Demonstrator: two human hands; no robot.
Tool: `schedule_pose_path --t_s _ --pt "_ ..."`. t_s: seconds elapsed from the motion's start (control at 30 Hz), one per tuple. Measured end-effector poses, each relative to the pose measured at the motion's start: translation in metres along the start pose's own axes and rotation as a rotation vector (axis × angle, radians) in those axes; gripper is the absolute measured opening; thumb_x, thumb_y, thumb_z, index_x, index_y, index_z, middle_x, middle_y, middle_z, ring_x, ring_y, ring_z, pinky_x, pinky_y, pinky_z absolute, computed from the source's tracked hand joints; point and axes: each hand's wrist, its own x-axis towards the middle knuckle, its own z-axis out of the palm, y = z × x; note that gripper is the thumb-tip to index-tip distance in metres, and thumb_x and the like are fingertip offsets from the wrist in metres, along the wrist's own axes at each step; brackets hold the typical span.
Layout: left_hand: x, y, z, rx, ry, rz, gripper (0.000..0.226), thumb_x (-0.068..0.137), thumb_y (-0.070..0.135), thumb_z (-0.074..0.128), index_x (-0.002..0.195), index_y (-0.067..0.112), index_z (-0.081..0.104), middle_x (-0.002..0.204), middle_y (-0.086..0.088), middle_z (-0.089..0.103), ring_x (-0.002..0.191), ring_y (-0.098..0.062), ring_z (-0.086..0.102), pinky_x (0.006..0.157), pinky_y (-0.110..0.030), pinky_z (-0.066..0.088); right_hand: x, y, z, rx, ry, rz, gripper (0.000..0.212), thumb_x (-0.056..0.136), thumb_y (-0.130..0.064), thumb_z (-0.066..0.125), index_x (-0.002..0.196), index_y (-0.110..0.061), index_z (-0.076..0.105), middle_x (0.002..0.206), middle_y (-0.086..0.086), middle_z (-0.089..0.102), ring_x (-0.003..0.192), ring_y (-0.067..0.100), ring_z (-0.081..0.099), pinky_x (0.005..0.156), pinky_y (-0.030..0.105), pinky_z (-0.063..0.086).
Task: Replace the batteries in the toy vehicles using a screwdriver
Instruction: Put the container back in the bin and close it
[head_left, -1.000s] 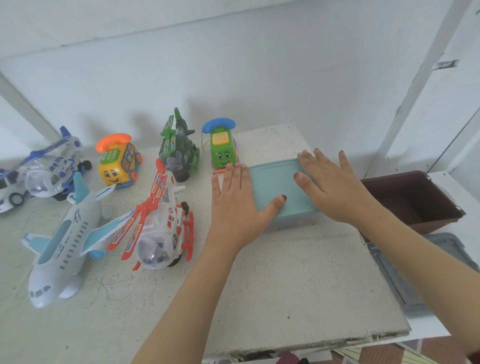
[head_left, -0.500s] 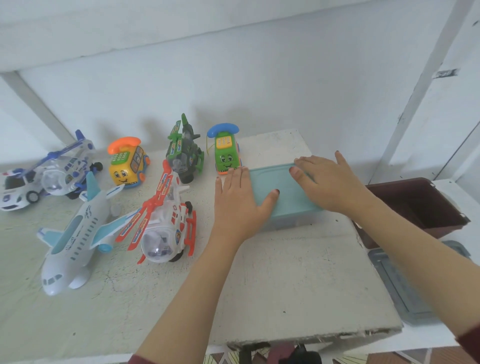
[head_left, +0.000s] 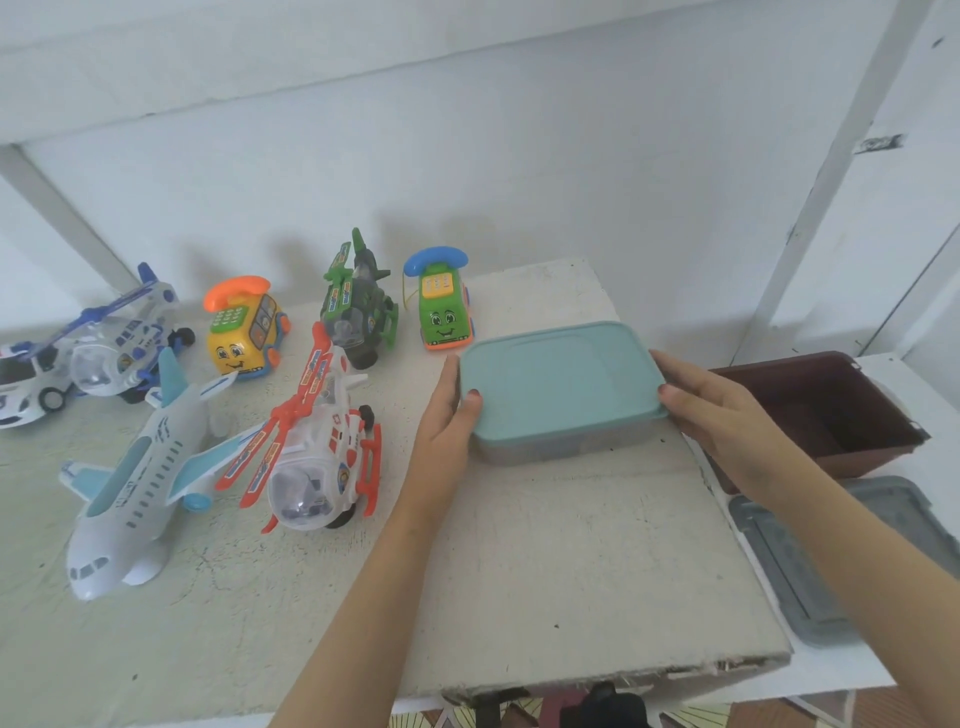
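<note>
**A:** Where are the toys?

**B:** On the tabletop (head_left: 571, 571), left of the box (head_left: 561, 384) with the blue lid. The red helicopter (head_left: 317, 457) is closest to the box, just beside the left hand (head_left: 447, 415). The white plane (head_left: 135, 483) is next to it, and its wing reaches under the red blades.

**A:** What can't you see?

**B:** Inside the box. The lid is on, and the see-through side is too dim. The white car (head_left: 21, 384) far left is cut off at the edge of my view. Most fingers of both hands go out of sight round the box ends.

**A:** So the hands have it?

**B:** Yes. The left hand's grip is on the left end, thumb on the lid. The right hand (head_left: 722, 415) has its grip on the right end, thumb at the rim. I can't tell if the box is lifted.

**A:** What else is there?

**B:** Along the back are a blue helicopter (head_left: 111, 343), a yellow phone car (head_left: 244, 330), a green helicopter (head_left: 358, 312) and a green phone car (head_left: 444, 306), just behind the box. To the right is a brown tub (head_left: 831, 410). Nearer lies a grey lid (head_left: 810, 561), partly under the right arm.

**A:** And the room?

**B:** The tabletop is pale, scuffed and crumbly at the front. The wall (head_left: 467, 156) is white.
</note>
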Motion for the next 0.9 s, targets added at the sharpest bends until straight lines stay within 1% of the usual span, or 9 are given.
schedule_pose_path --t_s 0.1,0.23,0.37,0.47,0.6,0.7,0.77,0.83,0.9 --pt "-0.001 -0.005 -0.006 -0.076 -0.025 -0.06 0.063 0.092 0.017 0.045 0.152 0.015 0.026 0.153 0.007 0.037 0.142 -0.01 0.031 0.12 -0.04 0.02 0.0 0.004 0.0 0.094 -0.043 -0.007 0.044 0.089 -0.015 0.052 0.129 -0.032 0.05 0.13 -0.017 0.06 0.119 0.002 0.056 0.095 0.016 0.047" --pt "-0.001 -0.003 -0.01 -0.137 -0.032 -0.107 0.051 0.1 0.002 0.04 0.149 0.016 0.032 0.148 0.007 0.044 0.137 -0.008 0.04 0.116 -0.032 0.029 0.002 0.008 -0.001 0.185 -0.073 0.0 0.048 0.095 -0.005 0.044 0.141 -0.016 0.043 0.135 -0.009 0.057 0.123 0.008 0.055 0.103 0.023 0.042" --pt "-0.001 0.0 -0.01 -0.145 -0.033 -0.122 0.051 0.1 0.0 0.035 0.148 0.017 0.031 0.148 0.008 0.043 0.135 -0.004 0.041 0.113 -0.024 0.031 0.003 -0.003 -0.003 0.148 -0.098 0.021 0.044 0.096 0.002 0.041 0.131 -0.024 0.051 0.128 -0.011 0.063 0.118 0.008 0.058 0.103 0.025 0.043" --pt "-0.002 0.0 -0.005 -0.136 0.011 -0.135 0.054 0.102 0.002 0.036 0.152 0.012 0.021 0.153 0.01 0.032 0.139 -0.005 0.034 0.117 -0.028 0.026 0.008 -0.014 -0.002 -0.052 -0.055 0.015 0.044 0.095 0.001 0.045 0.118 -0.034 0.058 0.119 -0.023 0.064 0.112 -0.003 0.058 0.102 0.02 0.043" --pt "-0.006 0.0 0.002 -0.185 0.061 -0.175 0.066 0.099 0.004 0.044 0.154 0.012 0.009 0.156 0.009 0.024 0.14 -0.006 0.032 0.114 -0.026 0.03 0.038 -0.04 0.013 -0.399 0.08 -0.085 0.041 0.095 -0.019 0.055 0.135 -0.026 0.05 0.136 -0.017 0.046 0.126 -0.001 0.039 0.105 0.019 0.027" --pt "-0.014 -0.003 0.003 -0.152 0.043 -0.17 0.078 0.093 -0.005 0.05 0.154 0.013 0.005 0.151 0.009 0.033 0.122 0.007 0.049 0.093 -0.013 0.045 0.075 -0.065 0.041 -0.529 -0.096 -0.125 0.027 0.096 -0.025 0.055 0.122 -0.022 0.063 0.129 -0.011 0.058 0.125 0.004 0.047 0.108 0.021 0.028" --pt "-0.016 -0.004 0.004 -0.161 0.043 -0.159 0.08 0.092 -0.007 0.05 0.154 0.012 0.004 0.15 0.01 0.033 0.114 0.013 0.05 0.09 -0.011 0.046 0.098 -0.077 0.063 -0.723 -0.202 -0.064 0.028 0.096 -0.035 0.052 0.11 -0.018 0.069 0.123 -0.004 0.064 0.121 0.013 0.052 0.111 0.032 0.031" --pt "-0.018 -0.001 0.004 -0.146 0.05 -0.161 0.082 0.093 -0.003 0.056 0.154 0.014 0.004 0.157 0.009 0.024 0.127 0.008 0.042 0.099 -0.013 0.041 0.115 -0.085 0.082 -0.861 -0.307 0.006 0.037 0.096 -0.042 0.05 0.09 -0.011 0.069 0.099 0.008 0.066 0.092 0.02 0.06 0.09 0.029 0.045" --pt "-0.02 0.004 0.0 0.0 0.029 -0.149 0.09 0.09 0.017 0.066 0.154 0.02 0.003 0.155 0.024 0.012 0.134 0.016 0.022 0.109 -0.009 0.026 0.124 -0.089 0.095 -0.911 -0.374 0.068 0.034 0.095 -0.046 0.052 0.077 -0.019 0.062 0.08 0.0 0.053 0.073 0.014 0.05 0.064 0.022 0.036"
